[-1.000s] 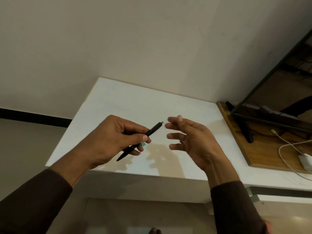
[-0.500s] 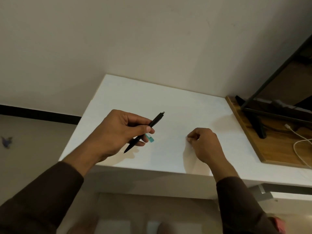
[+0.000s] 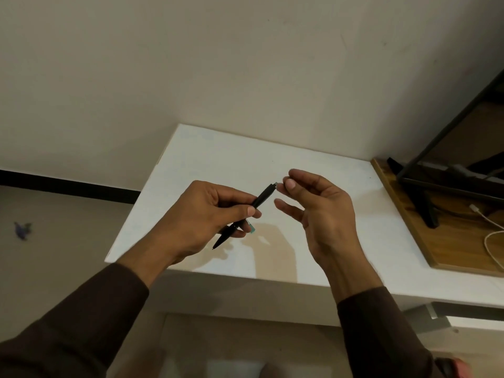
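Pen (image 3: 261, 199) being held above the white table (image 3: 218, 159)
Left hand (image 3: 207, 214) is gripping its barrel; right hand (image 3: 321, 211) fingers (image 3: 289, 184) are pinching a small pale piece (image 3: 276, 183) at its top end.

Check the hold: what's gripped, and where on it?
Left hand grips the black pen mid-barrel. Right hand has thumb and forefinger at the pen's top end; whether they pinch it cannot be told.
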Demonstrator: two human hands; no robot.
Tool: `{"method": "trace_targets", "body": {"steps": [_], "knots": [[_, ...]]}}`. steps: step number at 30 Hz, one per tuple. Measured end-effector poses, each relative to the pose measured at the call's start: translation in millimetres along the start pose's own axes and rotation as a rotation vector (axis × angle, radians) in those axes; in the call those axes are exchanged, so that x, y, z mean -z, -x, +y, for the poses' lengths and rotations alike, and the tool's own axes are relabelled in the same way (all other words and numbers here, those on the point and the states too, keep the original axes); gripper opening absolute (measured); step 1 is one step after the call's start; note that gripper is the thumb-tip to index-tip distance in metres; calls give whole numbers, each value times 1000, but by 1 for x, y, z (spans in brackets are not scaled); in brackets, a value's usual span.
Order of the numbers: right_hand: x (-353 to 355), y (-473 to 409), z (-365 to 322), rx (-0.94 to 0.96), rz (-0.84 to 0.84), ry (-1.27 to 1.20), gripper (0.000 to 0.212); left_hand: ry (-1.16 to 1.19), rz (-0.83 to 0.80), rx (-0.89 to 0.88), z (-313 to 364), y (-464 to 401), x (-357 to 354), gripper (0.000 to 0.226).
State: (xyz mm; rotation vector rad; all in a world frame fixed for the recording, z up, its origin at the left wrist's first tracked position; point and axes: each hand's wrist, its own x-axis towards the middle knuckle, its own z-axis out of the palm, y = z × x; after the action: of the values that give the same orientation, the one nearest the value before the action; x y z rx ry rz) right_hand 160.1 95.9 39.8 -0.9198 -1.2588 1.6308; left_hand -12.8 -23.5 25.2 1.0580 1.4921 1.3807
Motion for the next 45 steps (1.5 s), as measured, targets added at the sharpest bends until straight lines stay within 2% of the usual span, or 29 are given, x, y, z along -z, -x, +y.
{"method": "trace_targets", "body": {"steps": [3, 8, 12, 23, 31, 34, 45], "knots": [[-3, 2, -2, 0, -33, -45, 16, 15, -7, -9, 0, 0, 1, 21], [-2, 4, -3, 9, -111, 15, 12, 15, -8, -21, 1, 0, 1, 22], [-1, 5, -6, -2, -112, 0, 12, 17, -3, -27, 1, 0, 1, 23], [-1, 7, -10, 23, -187, 177, 12, 2, -10, -22, 2, 0, 1, 19], [-5, 12, -11, -231, -285, -61, 20, -9, -26, -37, 3, 1, 0, 21], [-8, 14, -11, -319, -365, -133, 30, -2, -27, -57, 5, 0, -1, 25], [-10, 13, -6, -339, -327, -211, 32, 11, -14, -68, 4, -6, -2, 23]]}}
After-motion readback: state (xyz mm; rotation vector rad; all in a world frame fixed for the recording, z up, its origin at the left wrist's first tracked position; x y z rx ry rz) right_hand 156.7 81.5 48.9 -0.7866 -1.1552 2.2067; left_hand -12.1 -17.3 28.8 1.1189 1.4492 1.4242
